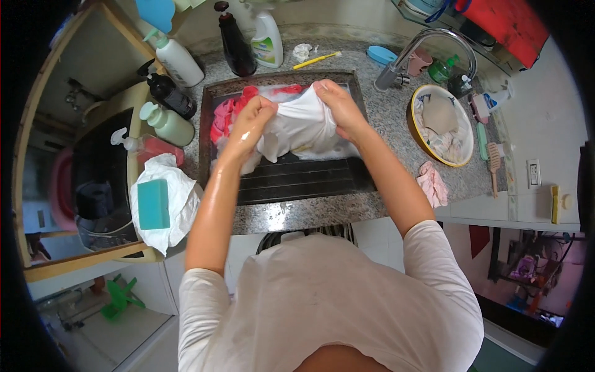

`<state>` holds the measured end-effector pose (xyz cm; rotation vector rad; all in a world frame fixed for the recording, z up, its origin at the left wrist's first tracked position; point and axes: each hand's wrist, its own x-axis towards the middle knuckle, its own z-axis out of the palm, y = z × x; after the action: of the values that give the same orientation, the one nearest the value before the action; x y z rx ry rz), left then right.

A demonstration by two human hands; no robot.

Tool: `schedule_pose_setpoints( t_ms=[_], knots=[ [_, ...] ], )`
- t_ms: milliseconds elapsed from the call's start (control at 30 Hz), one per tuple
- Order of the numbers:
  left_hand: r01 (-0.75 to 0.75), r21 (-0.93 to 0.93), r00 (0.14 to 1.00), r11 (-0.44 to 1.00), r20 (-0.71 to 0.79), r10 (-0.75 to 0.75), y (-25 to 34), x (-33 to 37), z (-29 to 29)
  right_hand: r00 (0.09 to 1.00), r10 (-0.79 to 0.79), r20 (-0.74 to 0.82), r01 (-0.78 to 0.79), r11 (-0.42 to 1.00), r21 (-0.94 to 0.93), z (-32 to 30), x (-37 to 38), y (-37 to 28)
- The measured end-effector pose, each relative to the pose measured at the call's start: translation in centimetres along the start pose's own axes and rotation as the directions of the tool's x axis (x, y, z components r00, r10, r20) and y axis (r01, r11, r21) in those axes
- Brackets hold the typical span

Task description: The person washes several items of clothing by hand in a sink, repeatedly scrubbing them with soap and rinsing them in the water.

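Note:
A wet white cloth (299, 124) is stretched between my two hands above the sink (365, 111). My left hand (253, 124) is closed in a fist round its left end. Fingers and thumb of my right hand (341, 108) grip its upper right edge. The cloth sags in folds toward the suds, and its lower part mixes with the foam. Red-pink cloth (226, 118) lies in the suds behind my left hand. Nearest me in the sink is a black ridged washing surface (304, 180). My left forearm is wet.
Pump bottles, including a light green one (166, 124), line the left counter. A teal sponge (153, 203) rests on white cloth. Behind the sink are a dark bottle (235, 46) and a yellow toothbrush (316, 60). Rightward stand a faucet (389, 74), a yellow-rimmed basin (465, 155) of cloths and a pink cloth (432, 185).

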<state>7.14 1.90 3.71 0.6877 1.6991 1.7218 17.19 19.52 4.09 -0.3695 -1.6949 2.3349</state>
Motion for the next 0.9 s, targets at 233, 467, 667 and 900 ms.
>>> schedule_pose_setpoints(
  t_ms=[233, 467, 667, 900],
  knots=[
    [0.252, -0.849, 0.968, 0.465, 0.229, -0.106, -10.1, 3.5, 1.0, 0.664, -0.713, 0.225, 0.598, 0.326, -0.732, 8.5, -1.1, 8.4],
    [0.371, -0.786, 0.775, 0.494, -0.032, -0.632, -5.4, 2.1, 5.4, 0.781, -0.624, -0.001, 0.181, 0.228, -0.957, 3.6, 2.9, 11.4],
    [0.322, -0.824, 0.719, 0.466, -0.107, -0.687, -6.8, 3.3, 6.6, 0.812, -0.577, -0.090, 0.206, 0.427, -0.880, 2.3, 3.1, 13.7],
    [0.397, -0.865, 0.878, 0.307, 0.455, 0.147, -17.7, 5.9, 0.3, 0.893, -0.438, -0.101, -0.020, 0.185, -0.983, 6.2, 2.7, 15.1]
  ],
)
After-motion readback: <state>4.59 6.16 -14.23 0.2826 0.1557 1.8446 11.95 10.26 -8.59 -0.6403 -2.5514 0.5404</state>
